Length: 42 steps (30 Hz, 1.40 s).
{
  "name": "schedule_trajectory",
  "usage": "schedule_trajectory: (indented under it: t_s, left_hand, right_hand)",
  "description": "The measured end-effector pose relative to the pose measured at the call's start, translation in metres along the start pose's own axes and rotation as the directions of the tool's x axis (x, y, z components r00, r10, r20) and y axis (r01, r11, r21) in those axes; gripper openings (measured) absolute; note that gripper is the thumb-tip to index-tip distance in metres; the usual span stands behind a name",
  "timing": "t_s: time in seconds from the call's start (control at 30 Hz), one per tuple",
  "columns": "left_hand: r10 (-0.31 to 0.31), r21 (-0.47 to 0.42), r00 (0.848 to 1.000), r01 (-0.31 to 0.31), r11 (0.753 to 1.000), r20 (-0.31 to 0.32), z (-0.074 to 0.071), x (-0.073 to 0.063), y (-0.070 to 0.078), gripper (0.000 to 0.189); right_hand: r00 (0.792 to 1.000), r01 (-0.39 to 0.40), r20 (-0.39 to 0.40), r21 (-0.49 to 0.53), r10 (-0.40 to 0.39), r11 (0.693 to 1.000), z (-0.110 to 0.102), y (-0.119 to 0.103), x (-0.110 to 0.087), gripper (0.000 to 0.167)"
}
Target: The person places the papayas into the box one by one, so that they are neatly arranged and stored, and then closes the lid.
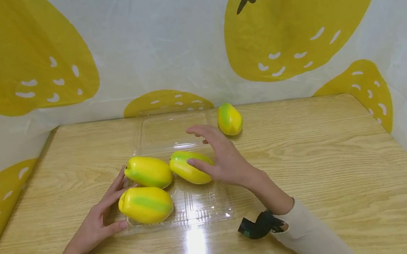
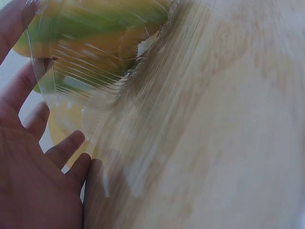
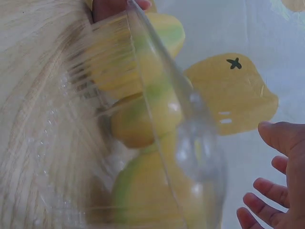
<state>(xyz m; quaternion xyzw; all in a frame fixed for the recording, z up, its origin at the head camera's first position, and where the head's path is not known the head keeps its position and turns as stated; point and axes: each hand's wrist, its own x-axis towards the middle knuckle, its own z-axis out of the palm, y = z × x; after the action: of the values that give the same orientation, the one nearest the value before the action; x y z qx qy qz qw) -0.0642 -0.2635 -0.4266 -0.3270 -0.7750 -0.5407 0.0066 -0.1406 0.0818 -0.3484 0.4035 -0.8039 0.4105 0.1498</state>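
A clear plastic clamshell box point(image 1: 207, 203) lies unfolded, its lid point(image 1: 172, 129) spread toward the back. Three glossy yellow fruits with green stripes, shaped like papayas, sit in the base: a front one point(image 1: 146, 206), one behind it point(image 1: 149, 172) and one on the right point(image 1: 190, 168). My left hand point(image 1: 94, 226) spreads its fingers along the box's left side, fingertips right at the clear wall point(image 2: 95, 78) in the left wrist view. Over the right fruit, my right hand point(image 1: 228, 160) is held with fingers apart, nothing in its grasp; the right wrist view shows it beside the box rim.
A fourth yellow-green fruit point(image 1: 230, 119) stands on the wooden table point(image 1: 311, 163) near its back edge, right of the lid. White cloth with large yellow fruit prints point(image 1: 159, 41) hangs behind and along both sides. Each wrist carries a black strap-on device point(image 1: 259, 225).
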Motion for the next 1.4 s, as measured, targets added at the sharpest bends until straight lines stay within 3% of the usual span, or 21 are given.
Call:
schedule_trajectory:
  t_s: [0.27, 0.67, 1.2, 1.4]
  left_hand:
    - [-0.014, 0.002, 1.0, 0.014, 1.0, -0.005, 0.0, -0.002, -0.002, 0.066]
    - [-0.018, 0.001, 1.0, 0.018, 1.0, -0.009, 0.0, -0.001, 0.0, 0.066]
    - [-0.004, -0.009, 1.0, 0.004, 1.0, -0.008, 0.0, -0.001, -0.001, 0.065]
    - [-0.009, 0.022, 1.0, 0.009, 1.0, -0.008, 0.0, -0.001, -0.002, 0.065]
  right_hand:
    - [0.991, -0.092, -0.096, 0.045, 0.096, 0.995, -0.008, 0.013, -0.001, 0.059]
    - [0.958, -0.192, -0.222, -0.026, 0.182, 0.981, -0.025, 0.041, -0.001, 0.055]
    - [0.895, -0.34, -0.323, -0.044, 0.309, 0.939, -0.036, 0.077, -0.002, 0.055]
    - [0.857, -0.408, -0.361, -0.041, 0.367, 0.912, -0.037, 0.087, -0.002, 0.056]
